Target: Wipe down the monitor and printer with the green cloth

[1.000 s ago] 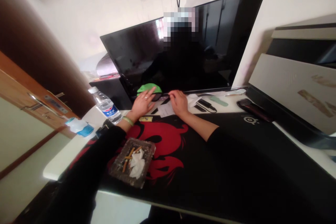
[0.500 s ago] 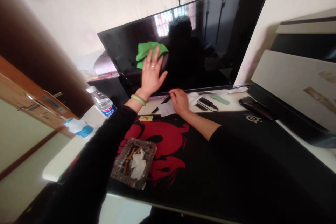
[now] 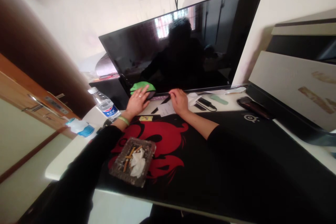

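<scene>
At the bottom of the big black screen [image 3: 168,52], the left hand [image 3: 137,102] is curled over a green cloth [image 3: 140,86] and seems to grip it, though it is hard to see under the fingers. The right hand [image 3: 180,100] lies open and flat on the tabletop [image 3: 231,102], just beside a white paper [image 3: 165,109].
</scene>
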A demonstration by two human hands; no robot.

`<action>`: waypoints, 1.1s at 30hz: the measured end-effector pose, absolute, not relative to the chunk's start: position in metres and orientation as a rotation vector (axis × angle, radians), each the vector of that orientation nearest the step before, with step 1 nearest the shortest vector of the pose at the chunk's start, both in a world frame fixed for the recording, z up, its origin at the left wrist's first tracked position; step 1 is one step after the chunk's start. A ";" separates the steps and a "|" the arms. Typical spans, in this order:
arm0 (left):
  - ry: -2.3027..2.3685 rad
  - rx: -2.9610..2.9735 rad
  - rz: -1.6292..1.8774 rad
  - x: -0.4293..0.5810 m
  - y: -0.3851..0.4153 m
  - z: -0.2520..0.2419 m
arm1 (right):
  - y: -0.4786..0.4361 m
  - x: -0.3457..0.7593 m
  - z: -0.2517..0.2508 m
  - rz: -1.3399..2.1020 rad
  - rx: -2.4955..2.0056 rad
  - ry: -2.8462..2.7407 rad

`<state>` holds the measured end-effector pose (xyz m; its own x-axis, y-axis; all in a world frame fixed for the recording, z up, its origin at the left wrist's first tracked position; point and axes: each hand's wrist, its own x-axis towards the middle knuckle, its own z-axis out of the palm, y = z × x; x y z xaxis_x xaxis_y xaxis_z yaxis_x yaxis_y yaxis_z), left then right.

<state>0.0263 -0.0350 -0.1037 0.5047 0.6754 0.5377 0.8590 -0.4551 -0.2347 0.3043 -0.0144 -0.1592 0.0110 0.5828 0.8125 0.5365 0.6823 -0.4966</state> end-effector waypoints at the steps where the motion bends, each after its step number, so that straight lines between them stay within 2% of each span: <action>1: -1.301 -2.210 -0.635 0.019 -0.032 -0.099 | -0.014 0.304 -0.159 0.046 -0.927 -1.636; 5: -1.361 -2.012 -0.924 0.011 -0.010 -0.062 | -0.013 0.303 -0.159 0.049 -0.920 -1.639; 9: -1.300 -1.974 -0.985 0.045 0.014 -0.017 | -0.013 0.302 -0.159 0.058 -0.913 -1.642; 12: -1.162 -2.012 -0.973 0.088 0.020 -0.005 | -0.013 0.304 -0.159 0.062 -0.914 -1.640; 17: -1.025 -2.209 -0.673 0.127 0.003 -0.042 | -0.013 0.306 -0.158 0.057 -0.929 -1.641; 21: -0.958 -2.415 -0.244 0.105 -0.016 -0.087 | -0.013 0.306 -0.158 0.053 -0.942 -1.652; 23: -1.002 -2.434 -0.173 0.084 -0.023 -0.102 | -0.014 0.306 -0.158 0.051 -0.949 -1.652; 28: -1.293 -2.271 -0.583 0.037 -0.028 -0.108 | -0.015 0.306 -0.156 0.048 -0.967 -1.652; 33: -1.409 -1.977 -0.995 0.032 -0.010 -0.063 | -0.015 0.304 -0.156 0.050 -0.966 -1.670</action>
<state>0.0315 -0.0103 -0.0626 0.1922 0.5687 0.7998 0.9441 -0.3297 0.0075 0.3042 -0.0148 -0.1557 -0.0129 0.6094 0.7927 0.5609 0.6607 -0.4988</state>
